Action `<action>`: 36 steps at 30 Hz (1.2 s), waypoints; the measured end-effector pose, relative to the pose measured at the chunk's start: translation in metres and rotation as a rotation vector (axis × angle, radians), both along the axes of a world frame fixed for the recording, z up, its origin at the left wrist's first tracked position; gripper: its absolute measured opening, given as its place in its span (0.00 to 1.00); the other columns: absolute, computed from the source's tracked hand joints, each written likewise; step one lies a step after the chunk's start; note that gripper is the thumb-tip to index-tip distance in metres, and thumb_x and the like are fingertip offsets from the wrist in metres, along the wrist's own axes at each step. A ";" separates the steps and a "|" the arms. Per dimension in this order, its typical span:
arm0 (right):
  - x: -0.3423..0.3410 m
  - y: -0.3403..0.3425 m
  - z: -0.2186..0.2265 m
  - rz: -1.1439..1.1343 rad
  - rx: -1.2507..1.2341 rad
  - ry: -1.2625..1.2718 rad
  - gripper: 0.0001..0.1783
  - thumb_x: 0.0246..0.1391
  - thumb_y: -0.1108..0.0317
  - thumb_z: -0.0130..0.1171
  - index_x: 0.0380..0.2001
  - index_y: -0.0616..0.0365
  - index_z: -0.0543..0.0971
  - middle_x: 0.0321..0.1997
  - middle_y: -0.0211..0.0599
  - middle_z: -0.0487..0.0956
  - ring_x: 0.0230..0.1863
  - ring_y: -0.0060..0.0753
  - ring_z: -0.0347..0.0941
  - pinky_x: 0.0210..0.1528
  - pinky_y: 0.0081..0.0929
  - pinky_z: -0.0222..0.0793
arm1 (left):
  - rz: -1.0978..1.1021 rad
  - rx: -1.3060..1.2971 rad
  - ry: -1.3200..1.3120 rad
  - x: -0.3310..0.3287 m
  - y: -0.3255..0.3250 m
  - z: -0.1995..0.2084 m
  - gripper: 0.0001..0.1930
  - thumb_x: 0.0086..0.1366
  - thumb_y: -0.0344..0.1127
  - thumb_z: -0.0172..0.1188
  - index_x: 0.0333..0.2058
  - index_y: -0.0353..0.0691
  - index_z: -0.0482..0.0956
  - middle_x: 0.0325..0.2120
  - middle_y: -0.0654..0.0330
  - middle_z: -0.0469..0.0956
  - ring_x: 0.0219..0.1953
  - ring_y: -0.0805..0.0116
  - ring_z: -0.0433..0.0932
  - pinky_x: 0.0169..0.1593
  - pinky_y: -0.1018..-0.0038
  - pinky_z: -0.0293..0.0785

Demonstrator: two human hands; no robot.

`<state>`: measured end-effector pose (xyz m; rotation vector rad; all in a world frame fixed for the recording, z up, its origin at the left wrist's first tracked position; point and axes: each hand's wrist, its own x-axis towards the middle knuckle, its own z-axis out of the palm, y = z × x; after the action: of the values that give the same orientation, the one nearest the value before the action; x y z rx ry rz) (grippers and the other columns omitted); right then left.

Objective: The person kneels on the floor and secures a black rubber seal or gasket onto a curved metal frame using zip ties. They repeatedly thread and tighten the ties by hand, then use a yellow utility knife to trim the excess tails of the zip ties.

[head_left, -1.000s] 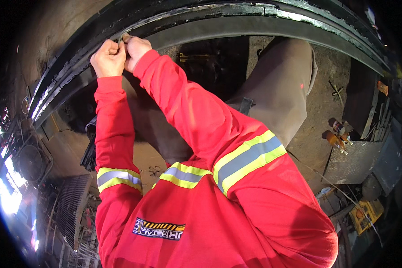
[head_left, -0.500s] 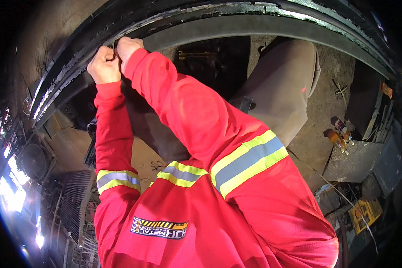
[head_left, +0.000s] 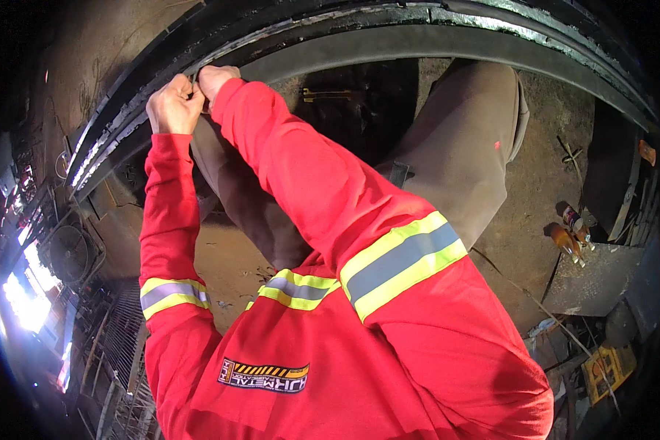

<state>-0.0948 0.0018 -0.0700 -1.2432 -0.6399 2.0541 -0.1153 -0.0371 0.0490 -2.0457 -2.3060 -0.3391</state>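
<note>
Both of my hands meet at the near edge of a long dark metal frame (head_left: 359, 51), which curves across the top of the view. My left hand (head_left: 174, 106) is closed, thumb and fingers drawn together against the frame. Right beside it, my right hand (head_left: 216, 79) is closed too, its fingers mostly hidden behind the sleeve and wrist. Whatever lies between the fingers is too small or hidden to name. Red sleeves with yellow-and-grey reflective bands cover both arms.
My bent legs in brownish trousers (head_left: 455, 147) are beneath the frame. Amber bottles (head_left: 565, 240) lie on the ground at right, near a metal sheet (head_left: 594, 282) and a yellow object (head_left: 607, 370). A round fan-like object (head_left: 69, 249) and wire grating (head_left: 125, 330) are at left.
The whole view has shifted slightly. My left forearm has swung a little to the left, and my left hand has turned slightly. Both hands stay together at the metal frame.
</note>
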 end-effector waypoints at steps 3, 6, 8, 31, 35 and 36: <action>0.025 -0.020 0.037 -0.083 -0.256 0.234 0.11 0.46 0.77 0.52 0.34 0.67 0.78 0.28 0.46 0.79 0.27 0.36 0.76 0.26 0.35 0.71 | 0.034 0.031 0.036 -0.010 -0.022 -0.003 0.13 0.50 0.33 0.65 0.17 0.37 0.68 0.12 0.54 0.69 0.13 0.64 0.68 0.21 0.71 0.66; 0.028 -0.037 0.062 -0.401 -0.037 0.127 0.14 0.52 0.76 0.44 0.35 0.69 0.79 0.28 0.51 0.80 0.29 0.35 0.78 0.29 0.29 0.71 | 0.114 0.160 -0.266 0.001 -0.029 -0.013 0.11 0.51 0.31 0.65 0.19 0.36 0.71 0.13 0.56 0.71 0.17 0.75 0.66 0.24 0.75 0.67; 0.027 -0.035 0.054 -0.403 0.036 0.009 0.17 0.51 0.75 0.44 0.40 0.70 0.78 0.34 0.55 0.80 0.36 0.41 0.78 0.40 0.30 0.71 | 0.185 0.224 -0.525 0.006 -0.038 -0.025 0.04 0.54 0.27 0.64 0.26 0.34 0.78 0.19 0.56 0.78 0.20 0.70 0.76 0.29 0.77 0.71; 0.033 -0.023 0.038 -0.384 0.959 -1.023 0.18 0.43 0.66 0.69 0.27 0.74 0.78 0.17 0.46 0.78 0.14 0.31 0.73 0.18 0.29 0.67 | 0.372 0.755 -1.527 -0.013 -0.112 -0.055 0.05 0.61 0.24 0.57 0.36 0.34 0.79 0.26 0.62 0.78 0.26 0.81 0.73 0.32 0.84 0.68; 0.027 -0.022 0.031 -0.428 1.066 -1.078 0.16 0.38 0.69 0.70 0.18 0.74 0.76 0.19 0.56 0.77 0.22 0.48 0.76 0.29 0.36 0.69 | 0.346 0.876 -1.608 -0.019 -0.114 -0.055 0.06 0.61 0.23 0.56 0.37 0.34 0.77 0.27 0.62 0.78 0.28 0.78 0.74 0.35 0.82 0.70; 0.029 -0.019 0.028 -0.421 1.063 -1.074 0.16 0.38 0.69 0.70 0.18 0.74 0.76 0.18 0.56 0.76 0.21 0.49 0.75 0.28 0.37 0.69 | 0.341 0.887 -1.641 -0.018 -0.114 -0.055 0.07 0.61 0.23 0.55 0.38 0.34 0.77 0.27 0.62 0.78 0.29 0.78 0.74 0.35 0.82 0.70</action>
<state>-0.0655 -0.0177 -0.0421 -1.4742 -1.4924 0.3576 -0.1337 -0.1507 -0.0058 -0.7176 -1.8846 -3.0243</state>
